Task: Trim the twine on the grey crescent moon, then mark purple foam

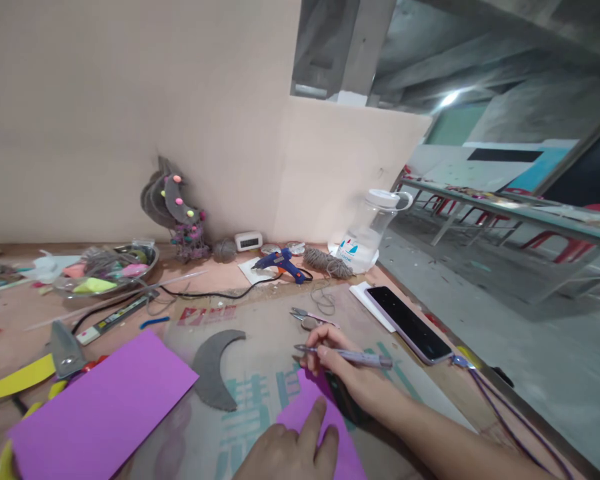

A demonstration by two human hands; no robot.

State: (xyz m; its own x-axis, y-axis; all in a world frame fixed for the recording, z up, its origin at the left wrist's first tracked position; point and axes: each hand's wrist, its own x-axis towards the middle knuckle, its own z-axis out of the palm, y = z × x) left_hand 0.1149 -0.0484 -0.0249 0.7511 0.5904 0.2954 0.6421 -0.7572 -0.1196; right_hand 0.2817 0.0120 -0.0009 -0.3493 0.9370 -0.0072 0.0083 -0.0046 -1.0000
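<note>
On our worktable [367, 275], our left hand [290, 450] presses palm-down, fingers loosely spread and clasping nothing, apparently to steady the purple paper [349, 457] beneath it, while our right hand [337, 367] pinches a pen [365, 358] near the paper's far end. To the left lies a grey crescent [213, 373], apart from both hands; farther back, a glue gun [283, 263] rests partly on a white pad [250, 272], presumably sparing the surface, beneath the partition [180, 100].

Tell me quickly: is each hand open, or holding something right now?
Left hand: open, fingers resting on the narrower purple sheet.
Right hand: closed around a pen.
</note>
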